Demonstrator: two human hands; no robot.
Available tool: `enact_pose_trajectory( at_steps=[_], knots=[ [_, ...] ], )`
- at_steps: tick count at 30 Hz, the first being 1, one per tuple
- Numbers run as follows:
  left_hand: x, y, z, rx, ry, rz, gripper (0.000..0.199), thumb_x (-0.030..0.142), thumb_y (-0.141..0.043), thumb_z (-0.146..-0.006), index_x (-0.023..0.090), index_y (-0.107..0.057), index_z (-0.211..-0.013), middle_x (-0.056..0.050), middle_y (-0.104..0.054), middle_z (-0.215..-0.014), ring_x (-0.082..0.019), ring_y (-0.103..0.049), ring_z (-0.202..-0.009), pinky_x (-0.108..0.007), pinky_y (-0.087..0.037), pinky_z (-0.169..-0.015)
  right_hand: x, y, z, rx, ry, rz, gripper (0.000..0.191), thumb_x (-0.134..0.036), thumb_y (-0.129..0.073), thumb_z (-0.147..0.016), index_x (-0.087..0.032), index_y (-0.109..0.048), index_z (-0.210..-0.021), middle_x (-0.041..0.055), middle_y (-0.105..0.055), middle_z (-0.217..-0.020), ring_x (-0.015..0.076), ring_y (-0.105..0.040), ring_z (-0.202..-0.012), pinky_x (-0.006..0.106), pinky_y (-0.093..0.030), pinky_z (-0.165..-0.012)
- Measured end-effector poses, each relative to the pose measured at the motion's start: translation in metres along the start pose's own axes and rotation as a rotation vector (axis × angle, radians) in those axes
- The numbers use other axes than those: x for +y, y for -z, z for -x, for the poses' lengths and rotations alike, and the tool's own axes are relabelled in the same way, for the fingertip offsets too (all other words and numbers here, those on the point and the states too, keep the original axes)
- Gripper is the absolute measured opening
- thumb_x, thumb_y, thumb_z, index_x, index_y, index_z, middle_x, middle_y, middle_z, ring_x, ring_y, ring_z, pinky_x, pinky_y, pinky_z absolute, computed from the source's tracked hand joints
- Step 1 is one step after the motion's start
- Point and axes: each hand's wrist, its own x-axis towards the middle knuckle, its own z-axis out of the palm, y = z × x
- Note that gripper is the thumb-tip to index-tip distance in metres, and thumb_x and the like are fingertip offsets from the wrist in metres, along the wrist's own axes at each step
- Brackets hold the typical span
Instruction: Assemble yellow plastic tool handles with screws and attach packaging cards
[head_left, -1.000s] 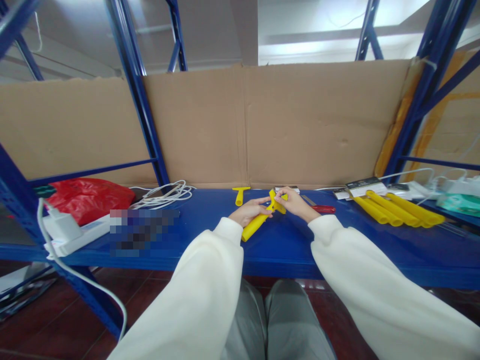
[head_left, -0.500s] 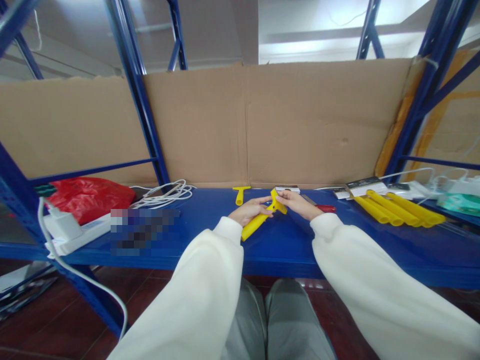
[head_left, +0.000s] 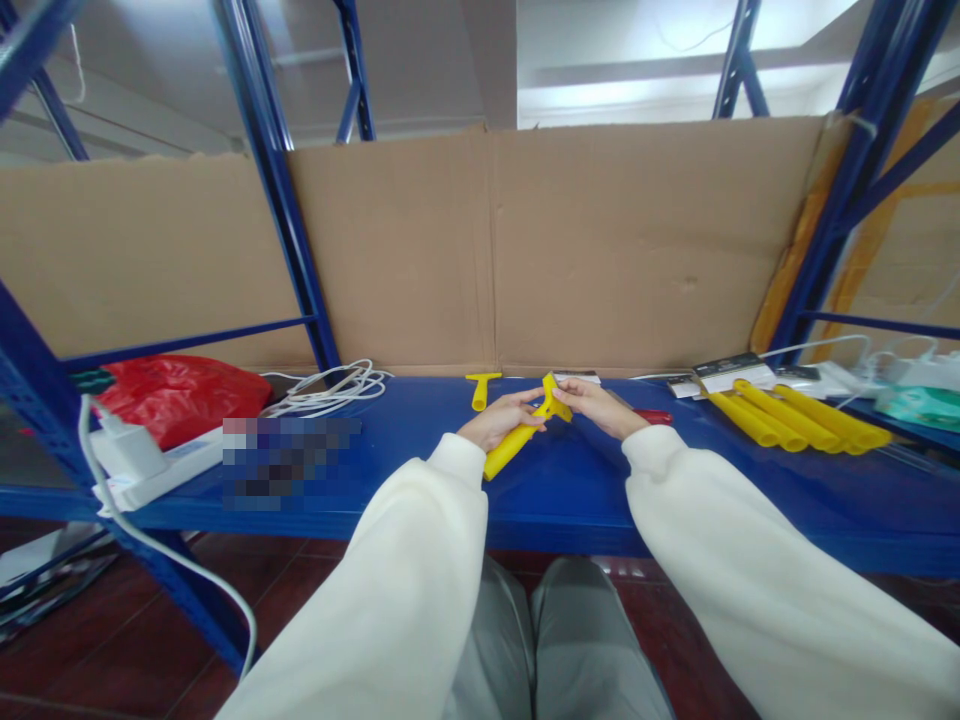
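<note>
Both hands are on one yellow T-shaped scraper [head_left: 511, 452], held just above the blue shelf with its thick handle slanting toward me. My left hand [head_left: 501, 420] is closed round the handle near the neck. At the wide head, my right hand [head_left: 589, 402] pinches the edge between thumb and fingers. Whether a blade sits in the head is too small to tell. Behind my left hand lies a second, similar yellow scraper [head_left: 481, 392]. A red-handled tool [head_left: 654, 416] lies partly hidden behind my right wrist.
Several yellow tube handles [head_left: 795, 420] lie at the right beside black-and-white packets [head_left: 731, 372]. On the left are a red plastic bag [head_left: 184, 395], a white power strip [head_left: 176, 468] and coiled white cable [head_left: 337, 390]. A cardboard wall [head_left: 600, 250] and blue posts [head_left: 274, 190] bound the shelf [head_left: 570, 500].
The scraper's head has tilted slightly in my fingers, and my right hand has shifted a little upward. Everything else stays where it was.
</note>
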Motion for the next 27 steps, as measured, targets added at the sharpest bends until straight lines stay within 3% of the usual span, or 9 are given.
enact_pose_trajectory(
  at_steps=[11, 17, 22, 27],
  knots=[
    [0.004, -0.003, 0.004, -0.041, 0.006, 0.116, 0.081, -0.002, -0.071, -0.078, 0.014, -0.045, -0.152, -0.006, -0.072, -0.075, -0.017, -0.069, -0.066, -0.023, -0.052, -0.061, 0.003, 0.002, -0.001, 0.042, 0.040, 0.129, 0.060, -0.077, -0.071, -0.064, -0.020, -0.064, -0.079, 0.0030, -0.068, -0.078, 0.0180, -0.060, -0.075, 0.030, -0.048, -0.070],
    [0.006, -0.006, 0.006, 0.046, 0.032, 0.112, 0.077, -0.004, -0.064, -0.082, 0.013, -0.042, -0.154, -0.008, -0.073, -0.078, -0.015, -0.067, -0.062, -0.022, -0.051, -0.056, 0.010, 0.010, -0.008, -0.029, 0.053, 0.254, 0.046, -0.063, -0.072, -0.073, -0.019, -0.067, -0.084, 0.0052, -0.072, -0.085, 0.0204, -0.064, -0.080, 0.033, -0.052, -0.076],
    [0.010, -0.011, 0.009, 0.176, 0.054, 0.136, 0.076, -0.006, -0.056, -0.084, 0.017, -0.040, -0.155, -0.007, -0.072, -0.084, -0.011, -0.064, -0.058, -0.019, -0.048, -0.051, 0.007, 0.032, -0.006, 0.079, -0.019, 0.750, 0.012, -0.031, -0.066, -0.083, -0.020, -0.068, -0.086, 0.0091, -0.075, -0.094, 0.0237, -0.068, -0.090, 0.039, -0.051, -0.088],
    [0.011, -0.007, 0.005, 0.327, 0.059, 0.175, 0.082, -0.006, -0.059, -0.082, 0.023, -0.039, -0.156, -0.007, -0.070, -0.095, -0.009, -0.060, -0.056, -0.017, -0.046, -0.049, 0.003, 0.065, 0.003, 0.151, -0.249, 1.163, 0.013, -0.031, -0.069, -0.081, -0.025, -0.074, -0.092, 0.0097, -0.076, -0.103, 0.0305, -0.067, -0.106, 0.046, -0.050, -0.091]
  ],
)
